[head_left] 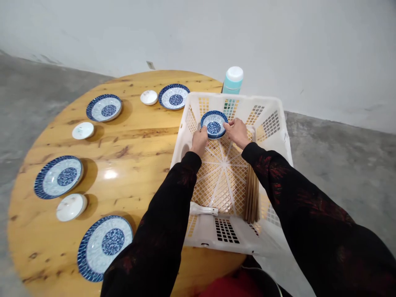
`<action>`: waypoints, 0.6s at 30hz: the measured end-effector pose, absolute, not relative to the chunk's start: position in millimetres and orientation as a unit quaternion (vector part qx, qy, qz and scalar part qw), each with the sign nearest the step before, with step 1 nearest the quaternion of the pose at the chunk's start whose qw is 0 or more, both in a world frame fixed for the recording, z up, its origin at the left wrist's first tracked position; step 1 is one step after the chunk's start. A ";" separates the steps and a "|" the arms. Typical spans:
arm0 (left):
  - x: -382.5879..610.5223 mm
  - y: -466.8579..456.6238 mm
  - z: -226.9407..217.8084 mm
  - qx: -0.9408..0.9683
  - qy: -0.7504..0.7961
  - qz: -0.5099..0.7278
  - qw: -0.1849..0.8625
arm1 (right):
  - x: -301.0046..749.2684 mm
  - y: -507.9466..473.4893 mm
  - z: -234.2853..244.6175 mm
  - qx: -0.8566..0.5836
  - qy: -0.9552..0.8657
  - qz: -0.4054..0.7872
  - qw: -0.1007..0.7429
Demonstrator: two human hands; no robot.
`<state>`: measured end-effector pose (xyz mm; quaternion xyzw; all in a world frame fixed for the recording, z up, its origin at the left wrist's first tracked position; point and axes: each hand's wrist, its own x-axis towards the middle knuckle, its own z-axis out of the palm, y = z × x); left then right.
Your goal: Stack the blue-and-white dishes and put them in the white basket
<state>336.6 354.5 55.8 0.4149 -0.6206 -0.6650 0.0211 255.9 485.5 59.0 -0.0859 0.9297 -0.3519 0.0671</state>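
A small stack of blue-and-white saucers is held level over the far part of a white plastic basket. My left hand pinches the near left rim. On the right side, my right hand grips the rim between thumb and fingers. The lower saucers show only as edges, so I cannot tell how many there are. Inside the basket, a bundle of wooden chopsticks lies along the right side. White spoons rest at its near left corner.
The basket stands on a round wooden table. Blue-rimmed plates and small white bowls are spread around the table's left half. Behind the basket stands a turquoise container with a white lid, near the wall.
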 end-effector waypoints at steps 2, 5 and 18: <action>339.3 355.8 58.0 0.417 -0.624 -0.661 0.015 | 252.6 484.8 56.3 -0.092 0.932 -0.345 0.060; 343.2 356.8 60.4 0.416 -0.626 -0.659 0.015 | 248.9 482.6 53.5 -0.109 0.928 -0.348 0.070; 345.3 360.2 64.3 0.397 -0.621 -0.674 0.043 | 239.9 478.7 46.7 -0.110 0.913 -0.377 0.109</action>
